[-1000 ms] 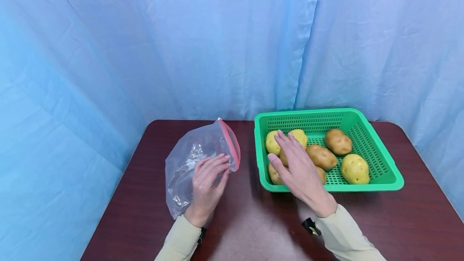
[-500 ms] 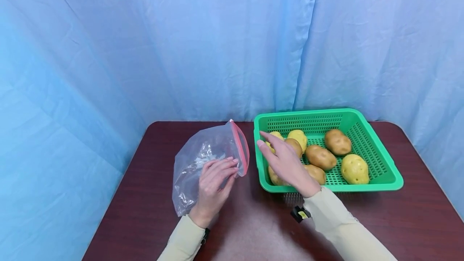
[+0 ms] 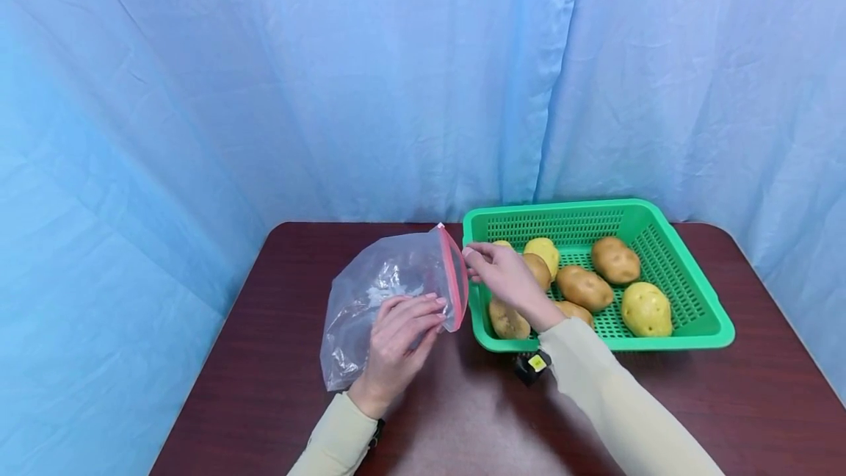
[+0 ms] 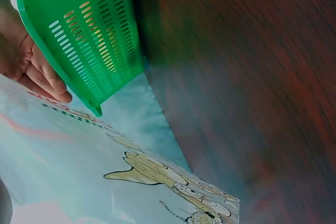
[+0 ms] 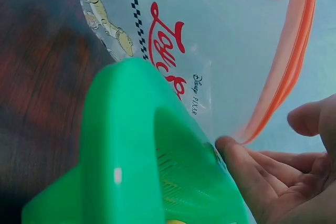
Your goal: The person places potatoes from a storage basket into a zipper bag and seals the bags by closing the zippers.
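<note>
Potatoes, brown and yellow, rounded and lumpy (image 3: 584,288), lie in the green slotted plastic basket (image 3: 661,344) at right; none shows inside the clear plastic bag with a pinkish-red zip edge (image 3: 370,278) at left. Its mouth bows apart, so opening looks partly done, with widening perhaps left. The left hand (image 3: 399,344) pinches the near side of that mouth; the right hand (image 3: 509,274) has thumb and fingers apart beside its far side, contact unclear. The basket's left rim crowds the mouth; dark red-brown wooden table (image 3: 449,402) gives room on the near side and far left.
</note>
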Demonstrator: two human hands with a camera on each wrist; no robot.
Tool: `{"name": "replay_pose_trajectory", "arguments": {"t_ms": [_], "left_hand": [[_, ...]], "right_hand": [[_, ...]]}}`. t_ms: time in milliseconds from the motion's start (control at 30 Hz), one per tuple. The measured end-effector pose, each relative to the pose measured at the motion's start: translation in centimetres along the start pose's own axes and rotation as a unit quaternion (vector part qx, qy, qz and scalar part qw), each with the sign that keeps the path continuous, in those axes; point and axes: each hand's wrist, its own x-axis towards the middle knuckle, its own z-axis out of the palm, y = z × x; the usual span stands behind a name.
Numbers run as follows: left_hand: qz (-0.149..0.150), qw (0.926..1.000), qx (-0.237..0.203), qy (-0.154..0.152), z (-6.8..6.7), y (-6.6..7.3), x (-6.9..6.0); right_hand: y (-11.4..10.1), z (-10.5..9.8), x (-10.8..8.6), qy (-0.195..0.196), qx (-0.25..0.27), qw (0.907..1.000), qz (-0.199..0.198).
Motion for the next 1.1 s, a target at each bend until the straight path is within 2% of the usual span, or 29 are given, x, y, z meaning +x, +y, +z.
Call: {"name": "replay_pose_trajectory", "arguments": {"t_ms": [167,333,433,567,800,900,1033,1100], "left_hand": [[0.008,0.9999,-0.007,0.002,-0.1,0.1,0.0],[0.02,0.9998,-0.007,0.005,-0.2,0.0,0.1],[0.026,0.9996,-0.007,0.009,-0.4,-0.2,0.2],[0.033,0.9992,-0.009,0.019,-0.8,-0.4,0.3],[0.05,0.9984,-0.005,0.026,-1.5,-0.4,0.4],[0.052,0.998,-0.011,0.035,-1.8,-0.1,1.0],[0.04,0.997,-0.021,0.063,-2.4,0.2,2.3],[0.016,0.9969,-0.021,0.074,-2.6,0.3,3.0]], "right_hand": [[0.2,0.3,0.7,-0.014,0.031,0.9994,0.009],[0.5,0.2,1.0,-0.032,0.096,0.9944,0.03],[0.4,0.0,0.9,-0.025,0.138,0.9889,0.049],[0.0,-0.5,0.3,-0.013,0.178,0.9823,0.056],[-1.1,-1.3,-1.1,-0.005,0.192,0.9808,0.033],[-1.5,-1.4,-1.6,0.01,0.199,0.9798,0.022],[-1.9,-1.3,-2.2,0.027,0.203,0.9787,0.006],[-2.1,-1.3,-2.5,0.034,0.198,0.9796,0.002]]}}
